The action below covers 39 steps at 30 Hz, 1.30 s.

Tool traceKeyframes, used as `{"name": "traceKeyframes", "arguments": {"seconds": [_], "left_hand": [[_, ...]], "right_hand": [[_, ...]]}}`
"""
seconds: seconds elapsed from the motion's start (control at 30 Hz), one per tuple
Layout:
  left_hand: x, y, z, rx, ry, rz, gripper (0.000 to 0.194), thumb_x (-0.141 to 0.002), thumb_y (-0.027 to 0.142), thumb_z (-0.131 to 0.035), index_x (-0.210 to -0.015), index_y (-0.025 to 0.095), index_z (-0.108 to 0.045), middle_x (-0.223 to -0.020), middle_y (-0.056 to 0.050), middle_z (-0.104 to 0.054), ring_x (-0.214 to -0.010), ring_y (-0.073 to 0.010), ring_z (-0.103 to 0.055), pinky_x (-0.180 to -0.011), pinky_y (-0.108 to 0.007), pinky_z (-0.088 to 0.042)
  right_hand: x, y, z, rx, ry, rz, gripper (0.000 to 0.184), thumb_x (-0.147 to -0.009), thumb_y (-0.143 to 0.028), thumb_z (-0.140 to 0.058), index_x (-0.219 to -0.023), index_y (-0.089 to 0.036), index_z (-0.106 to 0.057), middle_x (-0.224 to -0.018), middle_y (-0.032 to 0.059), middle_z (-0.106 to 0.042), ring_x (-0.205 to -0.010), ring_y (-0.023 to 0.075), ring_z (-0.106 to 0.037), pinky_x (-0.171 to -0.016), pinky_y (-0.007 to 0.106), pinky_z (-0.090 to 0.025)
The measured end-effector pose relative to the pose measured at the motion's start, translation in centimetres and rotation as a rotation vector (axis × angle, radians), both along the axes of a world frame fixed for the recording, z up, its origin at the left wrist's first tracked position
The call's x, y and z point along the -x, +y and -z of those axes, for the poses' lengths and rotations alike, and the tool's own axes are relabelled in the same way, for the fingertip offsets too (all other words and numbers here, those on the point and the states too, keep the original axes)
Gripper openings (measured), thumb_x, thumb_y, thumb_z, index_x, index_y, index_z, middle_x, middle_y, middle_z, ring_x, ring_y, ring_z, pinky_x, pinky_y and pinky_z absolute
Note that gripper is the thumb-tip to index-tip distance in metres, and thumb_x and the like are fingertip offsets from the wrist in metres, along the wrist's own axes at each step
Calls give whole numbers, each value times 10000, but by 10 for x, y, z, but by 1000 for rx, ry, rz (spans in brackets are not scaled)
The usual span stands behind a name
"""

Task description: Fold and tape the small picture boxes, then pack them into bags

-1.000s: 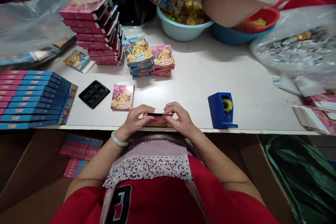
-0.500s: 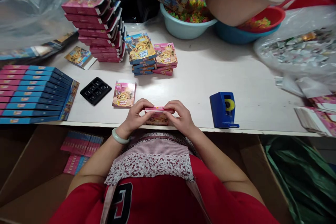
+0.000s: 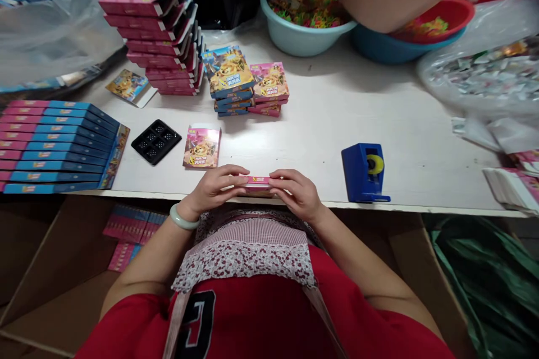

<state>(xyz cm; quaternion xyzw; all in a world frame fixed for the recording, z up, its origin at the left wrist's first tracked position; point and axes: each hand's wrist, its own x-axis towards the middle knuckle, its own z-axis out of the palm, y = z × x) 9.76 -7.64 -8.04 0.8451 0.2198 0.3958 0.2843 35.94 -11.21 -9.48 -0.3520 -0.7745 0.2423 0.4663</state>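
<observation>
The smooth white tabletop [image 3: 311, 140] is crowded at one o'clock by round plastic basins [image 3: 309, 39], partly covered. At six o'clock, a glossy pink cardboard box [image 3: 257, 180], its underside hidden, is clamped between the fingers of the left hand [image 3: 214, 186] and right hand [image 3: 300, 192]. A compartmented black plastic tray [image 3: 156, 142] is seen at nine.

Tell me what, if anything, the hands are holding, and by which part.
The left hand and right hand together hold a small pink cardboard box by its opposite left and right ends.
</observation>
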Motion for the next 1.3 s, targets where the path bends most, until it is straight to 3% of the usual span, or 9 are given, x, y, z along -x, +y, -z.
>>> {"name": "traceKeyframes", "arguments": {"seconds": [0.17, 0.4, 0.5, 0.6, 0.7, 0.77, 0.87, 1.07, 1.3], "left_hand": [[4, -7, 6, -98, 73, -75, 323, -975, 124, -581, -1257, 268, -642, -1198, -89, -698, -1067, -172, -691, -827, -317, -618], [-24, -4, 16, 399, -145, -229, 129, -929, 261, -689, -1008, 198, -609, -1053, -73, -725, -989, -177, -713, -827, -315, -616], [-43, -2, 21, 310, -211, -341, 138, -922, 227, -690, -1051, 201, -650, -1013, -51, -726, -946, -161, -711, -805, -296, -612], [-55, -2, 29, 132, -230, -383, 195, -908, 154, -689, -1091, 219, -685, -1085, -49, -722, -999, -172, -702, -802, -308, -609], [-57, 1, 36, 20, -209, -392, 226, -887, 132, -712, -1089, 232, -702, -1098, -49, -720, -972, -189, -704, -722, -315, -608], [-55, 4, 39, -1, -191, -412, 240, -878, 142, -727, -1092, 250, -709, -1086, -42, -721, -940, -199, -706, -690, -336, -610], [-52, 5, 39, 3, -154, -419, 319, -857, 152, -751, -1125, 320, -711, -1105, -12, -719, -930, -220, -704, -687, -394, -614], [-55, 1, 37, 15, -134, -426, 417, -870, 136, -720, -1190, 401, -685, -1124, 36, -712, -939, -243, -693, -652, -451, -607], [-55, 1, 40, -73, -134, -404, 345, -859, 143, -742, -1146, 329, -699, -1102, 15, -724, -937, -235, -714, -722, -446, -639]], "right_hand": [[-2, -4, 15, -85, -43, -9, 326, -979, -155, -573, -1254, -317, -638, -1192, 66, -695, -1048, 193, -685, -812, 377, -628], [12, 0, 15, 121, 84, 114, 236, -977, -198, -559, -1185, -282, -633, -1208, 85, -668, -1150, 217, -644, -863, 394, -612], [-29, -8, 4, 230, 48, 216, 261, -971, -255, -573, -1228, -269, -620, -1253, 93, -647, -1091, 199, -653, -761, 319, -609], [-96, -32, -6, 267, -128, 528, 201, -969, -275, -562, -1140, -240, -661, -1094, 78, -676, -866, 177, -655, -730, 320, -586], [-152, -57, -11, 361, -364, 862, 211, -949, -276, -569, -1104, -199, -689, -1095, 114, -658, -866, 213, -646, -816, 382, -569], [-174, -67, -8, 447, -462, 967, 205, -925, -287, -601, -1060, -186, -716, -1092, 129, -644, -876, 229, -642, -860, 405, -550], [-184, -69, 4, 536, -348, 973, 177, -889, -346, -645, -916, -205, -747, -985, 93, -640, -844, 213, -622, -823, 377, -541], [-171, -77, 28, 625, 367, 939, 343, -800, -551, -691, -812, -208, -681, -972, 47, -624, -831, 176, -610, -716, 335, -562], [-176, -91, 32, 496, -57, 1040, 196, -814, -366, -656, -693, -214, -643, -875, 64, -624, -882, 211, -612, -841, 379, -548]]}}
